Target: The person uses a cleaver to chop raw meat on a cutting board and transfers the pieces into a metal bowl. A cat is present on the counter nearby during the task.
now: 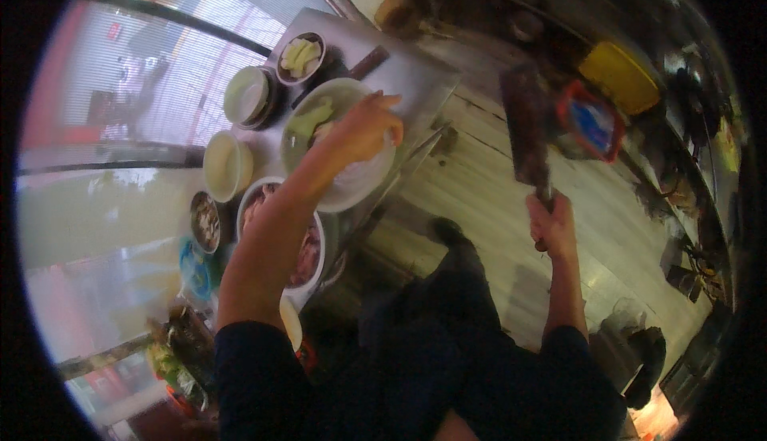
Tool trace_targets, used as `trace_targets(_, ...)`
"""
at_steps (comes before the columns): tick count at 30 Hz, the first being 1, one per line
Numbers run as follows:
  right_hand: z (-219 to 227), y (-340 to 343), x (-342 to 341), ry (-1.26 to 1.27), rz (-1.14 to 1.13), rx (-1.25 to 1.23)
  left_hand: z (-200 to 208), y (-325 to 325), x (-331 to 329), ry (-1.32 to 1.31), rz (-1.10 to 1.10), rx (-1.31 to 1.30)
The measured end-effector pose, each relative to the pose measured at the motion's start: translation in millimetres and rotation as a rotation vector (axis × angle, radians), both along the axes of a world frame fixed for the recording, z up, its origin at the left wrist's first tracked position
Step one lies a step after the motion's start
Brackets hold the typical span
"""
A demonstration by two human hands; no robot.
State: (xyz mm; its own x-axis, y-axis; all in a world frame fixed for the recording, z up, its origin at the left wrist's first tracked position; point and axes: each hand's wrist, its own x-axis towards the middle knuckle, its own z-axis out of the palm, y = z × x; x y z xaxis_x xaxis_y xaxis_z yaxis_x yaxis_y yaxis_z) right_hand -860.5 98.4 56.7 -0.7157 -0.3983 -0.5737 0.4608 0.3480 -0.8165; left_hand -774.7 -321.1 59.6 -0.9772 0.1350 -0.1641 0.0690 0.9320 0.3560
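Observation:
My right hand (552, 224) is wrapped round the handle of a cleaver (525, 125), held up over the floor with its broad dark blade pointing away from me. Over a large white bowl (345, 193) on the metal table reaches my left hand (371, 127), its fingers apart and nothing visible in them. Pale green vegetable pieces (311, 121) lie in that bowl, partly hidden by my hand. Beneath my left forearm stands a white basin (320, 259) of raw meat pieces (305, 257).
A bowl of pale cut vegetables (300, 57), stacked bowls (246, 96), a cream bowl (226, 165) and a small bowl of dark pieces (205, 221) line the table's window side. Another dark-handled tool (367, 64) lies behind. Right are a yellow container (619, 77) and a red-rimmed blue object (593, 124).

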Motion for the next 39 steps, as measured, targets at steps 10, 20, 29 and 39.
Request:
trace_targets(10, -5.2, -27.7, -4.4, 0.078, 0.108, -0.026, 28.9, -28.6, 56.1, -0.012, 0.293, 0.236)
trace_targets(20, -3.9, -45.1, -5.0, 0.055, 0.129, -0.04, 101.1, -22.1, 225.0, 0.088, 0.774, 0.36)
trace_targets(29, -2.2, -76.8, -12.8, 0.066, 0.194, -0.029, 37.8, -7.5, 347.4, 0.048, 0.613, -0.458)
trace_targets(39, 1.1, -82.8, -11.1, 0.009, 0.121, -0.012, 66.3, 12.1, 389.8, 0.152, 1.19, -0.129)
